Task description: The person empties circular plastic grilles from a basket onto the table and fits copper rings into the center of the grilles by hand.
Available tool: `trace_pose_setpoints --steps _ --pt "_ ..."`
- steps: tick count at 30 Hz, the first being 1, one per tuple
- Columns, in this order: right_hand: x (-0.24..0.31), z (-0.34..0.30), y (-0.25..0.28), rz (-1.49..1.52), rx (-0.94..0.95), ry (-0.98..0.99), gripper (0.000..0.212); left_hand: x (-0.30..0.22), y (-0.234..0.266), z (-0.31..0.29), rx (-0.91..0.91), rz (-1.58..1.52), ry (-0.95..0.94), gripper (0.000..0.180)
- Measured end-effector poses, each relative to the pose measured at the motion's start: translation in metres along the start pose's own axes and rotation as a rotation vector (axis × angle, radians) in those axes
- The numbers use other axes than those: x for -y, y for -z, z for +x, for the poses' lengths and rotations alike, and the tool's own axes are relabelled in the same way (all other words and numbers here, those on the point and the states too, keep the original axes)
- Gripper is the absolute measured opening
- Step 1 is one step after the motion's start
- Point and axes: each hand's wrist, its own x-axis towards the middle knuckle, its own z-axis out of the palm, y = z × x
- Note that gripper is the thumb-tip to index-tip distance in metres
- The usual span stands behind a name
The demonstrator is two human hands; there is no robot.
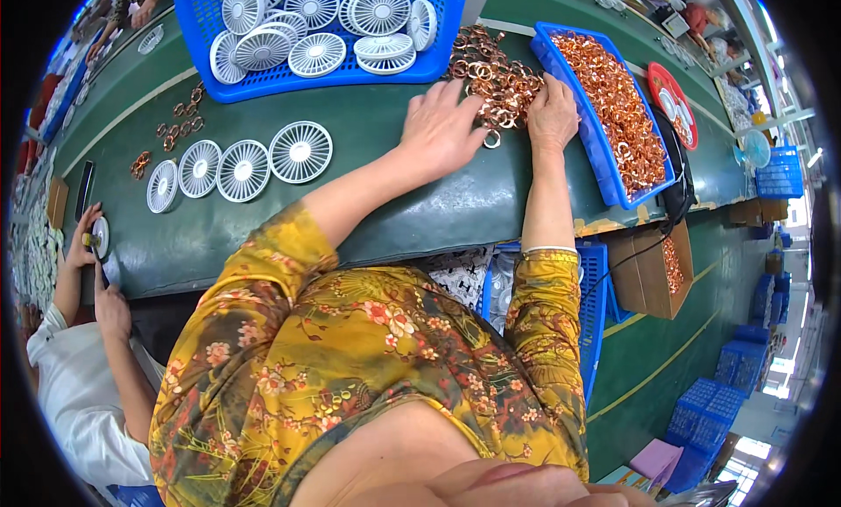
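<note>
A loose pile of copper-coloured rings point(501, 94) lies on the green table between my two hands. My left hand point(441, 129) is at the pile's left edge, palm down with its fingers spread, and holds nothing that I can see. On the other side, my right hand point(552, 117) rests against the rings, close to the blue tray; its fingers are loosely extended and their tips are partly hidden. A single silvery ring point(492, 139) lies just in front of the pile. To the left, several white round slatted grilles point(300, 151) stand in a row on the table.
A blue tray point(644, 115) full of copper rings is at the right, beside a red dish point(673, 106). A blue basket point(263, 88) of white grilles stands behind. Small ring clusters point(182, 122) lie farther left. A co-worker's hands point(109, 310) work at the far left.
</note>
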Motion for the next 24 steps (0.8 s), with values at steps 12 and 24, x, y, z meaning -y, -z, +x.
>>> trace_pose_setpoints --steps 12,24 --pt "0.012 0.003 0.008 0.176 -0.037 0.219 0.017 0.094 0.064 -0.124 -0.049 0.458 0.265 0.044" --pt "0.109 -0.059 0.094 2.098 0.553 -0.472 0.07 0.014 0.06 -0.088 -0.009 -1.004 0.315 0.062"
